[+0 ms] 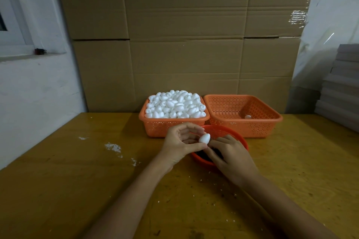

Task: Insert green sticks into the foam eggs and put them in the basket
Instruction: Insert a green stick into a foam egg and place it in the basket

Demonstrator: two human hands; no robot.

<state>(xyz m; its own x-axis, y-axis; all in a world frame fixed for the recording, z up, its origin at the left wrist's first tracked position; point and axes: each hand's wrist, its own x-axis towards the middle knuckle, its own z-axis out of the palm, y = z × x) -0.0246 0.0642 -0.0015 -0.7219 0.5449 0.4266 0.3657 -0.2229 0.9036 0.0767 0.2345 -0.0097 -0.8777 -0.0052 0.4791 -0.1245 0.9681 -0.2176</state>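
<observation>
Above the yellow wooden table (97, 190), the left hand (179, 142) pinches one white foam egg (205, 138) between thumb and fingertips, over the round red mesh bowl (240, 138). The right hand (232, 156) meets the egg's lower end with curled fingers; whether it holds a green stick cannot be told. Judged handling: the egg is very light, dents easily and crumbles, so grip its widest part gently. Behind, the left orange perforated basket (155, 128) holds heaped foam eggs (174, 104); the right orange perforated basket (252, 128) contains a single egg (248, 116).
</observation>
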